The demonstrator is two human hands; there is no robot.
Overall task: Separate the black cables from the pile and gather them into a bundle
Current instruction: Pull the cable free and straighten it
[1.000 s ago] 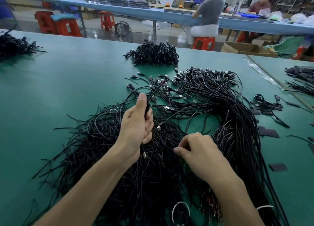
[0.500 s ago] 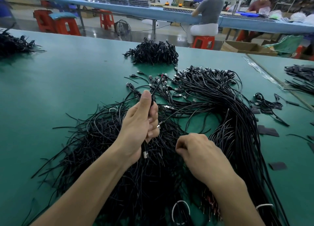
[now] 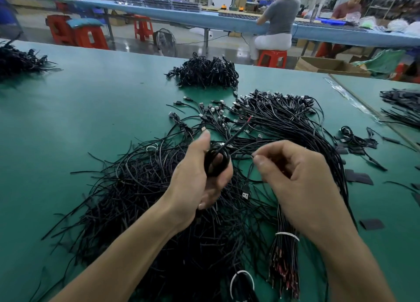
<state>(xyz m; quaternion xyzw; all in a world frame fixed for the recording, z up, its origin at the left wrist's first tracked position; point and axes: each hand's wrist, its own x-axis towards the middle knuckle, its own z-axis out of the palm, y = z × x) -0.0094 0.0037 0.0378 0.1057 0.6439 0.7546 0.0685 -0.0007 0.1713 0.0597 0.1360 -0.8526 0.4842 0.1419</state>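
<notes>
- The tied bunch [image 3: 285, 256] lies nearest me on the right. If my right forearm drags across it, I judge its loose ends could mix back into the pile [image 3: 147, 210].
- My left hand [image 3: 200, 176] curls its fingers round a small coil [image 3: 216, 163] of black cable, thumb up. If that grip slackens, the coil will likely spring open and fall into the pile below.
- My right hand [image 3: 295, 183] pinches a thin strand [image 3: 241, 150] between thumb and forefinger, with the other fingers curled. I cannot tell whether the strand belongs to the coil. If it crosses under others, pulling may lift a tangle.
- A plug [image 3: 245, 193] dangles between my hands and could hook on neighbouring cables.
- The coil's red-tipped end [image 3: 250, 118] sticks out far and to the right, free to snag.
- The pile spreads under both hands on a green table [image 3: 68, 131], which looks matte. Black tabs [image 3: 359, 178] lie on the right.
- Farther off sits a heap [image 3: 204, 73], and another [image 3: 18, 60] lies far left.
- Beyond the table are red stools [image 3: 88, 37], a floor fan [image 3: 167, 41], a cardboard box [image 3: 329, 66], and a long blue bench [image 3: 159, 7] where a person [image 3: 279, 17] sits.
</notes>
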